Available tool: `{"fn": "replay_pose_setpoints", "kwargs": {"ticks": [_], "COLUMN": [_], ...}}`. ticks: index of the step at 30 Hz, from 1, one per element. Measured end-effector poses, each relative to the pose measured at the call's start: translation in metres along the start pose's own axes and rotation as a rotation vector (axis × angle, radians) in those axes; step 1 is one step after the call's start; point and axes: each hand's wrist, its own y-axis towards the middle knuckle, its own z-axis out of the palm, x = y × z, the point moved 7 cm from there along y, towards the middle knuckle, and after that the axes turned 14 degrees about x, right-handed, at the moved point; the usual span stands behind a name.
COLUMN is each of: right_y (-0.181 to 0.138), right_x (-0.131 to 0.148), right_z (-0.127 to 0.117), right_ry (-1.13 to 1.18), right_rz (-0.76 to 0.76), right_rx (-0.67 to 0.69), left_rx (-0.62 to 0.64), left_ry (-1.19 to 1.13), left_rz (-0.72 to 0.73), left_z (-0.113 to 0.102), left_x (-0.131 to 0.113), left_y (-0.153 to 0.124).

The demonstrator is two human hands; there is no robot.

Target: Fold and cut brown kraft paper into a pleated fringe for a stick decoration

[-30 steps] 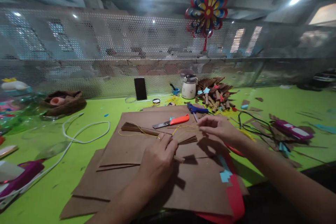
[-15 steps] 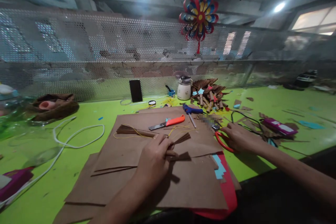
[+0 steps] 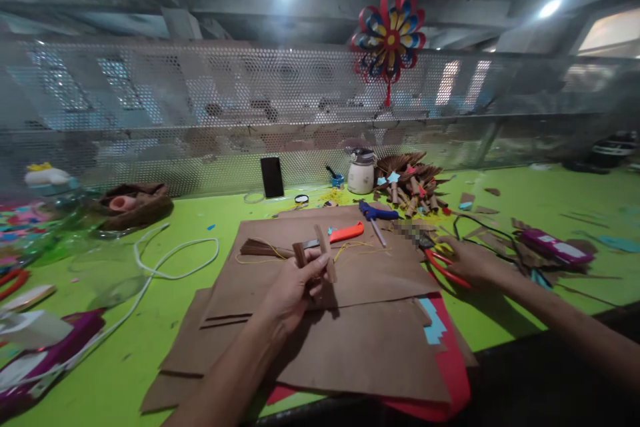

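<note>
My left hand is closed round a folded brown paper fan piece, held upright above a stack of brown paper sheets. A yellow thread runs from it across the paper. Out to the right, my right hand grips red-handled scissors on the green table. Another pleated brown piece lies on the paper left of my left hand.
An orange-handled knife and a blue glue gun lie on the paper's far edge. Behind stand a white jar, a pile of brown paper fans and a phone. A white cable loops at the left.
My right hand left the thread, moved right and took the red scissors. My left hand lifted the folded fan piece from lying flat to upright.
</note>
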Motion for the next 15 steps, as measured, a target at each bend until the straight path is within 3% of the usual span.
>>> {"fn": "replay_pose_setpoints", "kwargs": {"ticks": [5, 8, 10, 15], "right_y": [-0.019, -0.05, -0.073, -0.114], "right_x": [-0.014, -0.002, 0.018, 0.094], "right_z": [-0.007, -0.018, -0.019, -0.006], "right_ry": [0.142, 0.341, 0.454, 0.653], "right_rz": [-0.103, -0.261, -0.347, -0.495], "right_rx": [-0.099, -0.277, -0.301, -0.14], "left_rx": [0.014, -0.037, -0.078, -0.139], "left_ry": [0.002, -0.032, -0.073, -0.138], "left_rz": [0.057, 0.109, 0.149, 0.263], "left_z": [0.006, 0.007, 0.006, 0.004], "left_x": [-0.01, -0.017, -0.022, -0.035], "left_y": [-0.002, -0.005, -0.007, -0.012]}}
